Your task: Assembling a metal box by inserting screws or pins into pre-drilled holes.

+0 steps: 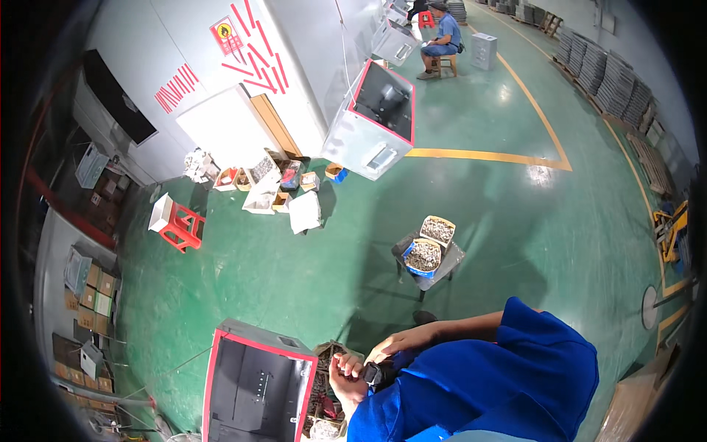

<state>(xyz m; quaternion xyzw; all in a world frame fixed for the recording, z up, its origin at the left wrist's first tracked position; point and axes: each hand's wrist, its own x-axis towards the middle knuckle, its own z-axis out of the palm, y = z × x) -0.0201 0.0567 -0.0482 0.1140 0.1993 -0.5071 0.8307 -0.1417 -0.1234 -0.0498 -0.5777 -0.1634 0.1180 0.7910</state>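
Observation:
My left hand is closed, its fingers curled; whatever they hold, if anything, is too small to make out. Close to its right, my right hand bends its fingers down over a dark, blocky object, whose kind I cannot tell. Left of both hands stands a grey metal box with red edging around its open side and a dark interior with a row of small bright spots. Between this box and my left hand sit containers of small parts, partly hidden by my hand.
A small stool ahead carries two boxes of small parts. Another red-edged metal box hangs farther ahead. A red stool and several cartons stand at left. A person sits far off.

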